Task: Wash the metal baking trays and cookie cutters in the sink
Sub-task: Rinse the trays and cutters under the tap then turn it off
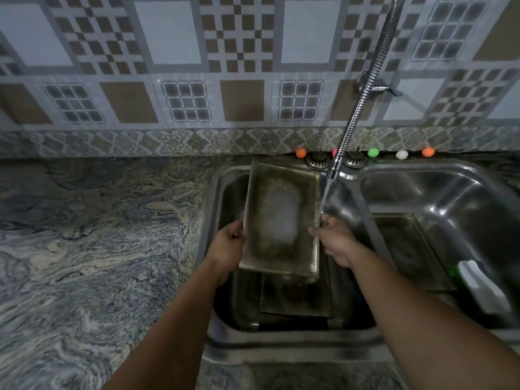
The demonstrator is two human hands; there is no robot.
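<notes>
Centre of frame: a rectangular metal baking tray (278, 218) is held tilted over the left sink basin (225, 192), open face toward the camera, far edge raised near the back rim. Left hand (228, 243) grips the tray's left long edge, fingers curled round it; right hand (334, 240) grips the right long edge, thumb on the rim, remaining fingers mostly hidden behind the wall. The tilt probably lets water run off into the basin rather than pool. Foam or a pale soapy patch sits in the tray's middle. Water stream (326, 195) falls from the flexible faucet (334, 164) just at the tray's right edge, hitting by the right hand, likely a rinse step starting. More dark trays (295, 299) lie stacked in the basin below, still to wash by the look. Another tray (408, 249) rests in the right basin, centre right. White-and-green bottle (478, 285) at lower right. No cookie cutters clearly visible. Marbled tabletop (98, 235) fills the left.
</notes>
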